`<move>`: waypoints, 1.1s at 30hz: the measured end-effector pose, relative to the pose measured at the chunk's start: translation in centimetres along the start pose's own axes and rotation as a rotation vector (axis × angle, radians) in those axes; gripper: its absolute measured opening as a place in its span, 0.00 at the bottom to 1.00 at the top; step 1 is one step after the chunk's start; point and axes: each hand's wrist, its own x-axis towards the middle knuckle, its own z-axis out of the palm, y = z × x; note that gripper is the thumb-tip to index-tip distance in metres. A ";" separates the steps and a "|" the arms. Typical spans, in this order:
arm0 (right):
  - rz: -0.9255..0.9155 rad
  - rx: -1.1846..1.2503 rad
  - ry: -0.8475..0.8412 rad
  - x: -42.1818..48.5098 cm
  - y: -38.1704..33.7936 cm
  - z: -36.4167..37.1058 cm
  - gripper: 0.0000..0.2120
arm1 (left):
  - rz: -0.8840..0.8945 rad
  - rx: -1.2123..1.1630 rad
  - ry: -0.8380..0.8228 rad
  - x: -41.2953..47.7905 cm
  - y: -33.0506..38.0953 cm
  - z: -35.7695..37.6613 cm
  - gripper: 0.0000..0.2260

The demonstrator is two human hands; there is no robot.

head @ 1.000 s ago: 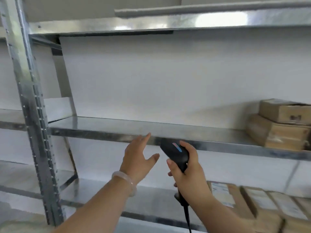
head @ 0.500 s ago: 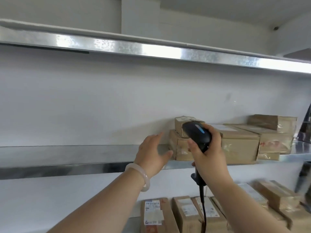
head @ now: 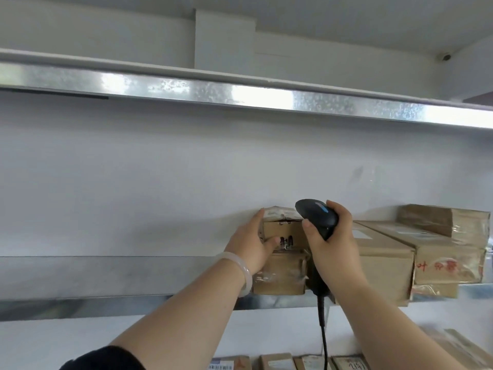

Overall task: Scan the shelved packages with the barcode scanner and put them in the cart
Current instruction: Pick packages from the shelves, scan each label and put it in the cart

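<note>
The left hand (head: 250, 241) grasps the small top box (head: 282, 227) at its left end, the right hand (head: 333, 245) holds the scanner (head: 317, 216); box judged light, stiff, tape-slick.

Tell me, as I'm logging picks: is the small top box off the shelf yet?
Not yet: the small box rests on a lower box on the shelf, left hand gripping its side.
</note>
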 end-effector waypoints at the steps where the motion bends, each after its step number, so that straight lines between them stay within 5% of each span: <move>1: -0.006 0.006 -0.006 0.1 0.3 0.1 0.21 | -0.012 -0.006 0.002 0.1 -0.1 0.3 0.30; 14: -0.074 0.248 -0.012 -2.0 -0.5 1.2 0.21 | 0.238 -0.198 0.257 -5.3 -1.8 -1.1 0.30; 25: -0.137 0.378 -0.158 -10.1 -0.9 6.5 0.25 | 0.053 -0.451 0.319 -12.6 -6.1 -5.4 0.17; 33: -0.047 0.428 -0.292 -15.4 -2.2 11.6 0.24 | -0.097 -0.441 0.272 -18.5 -10.6 -9.8 0.45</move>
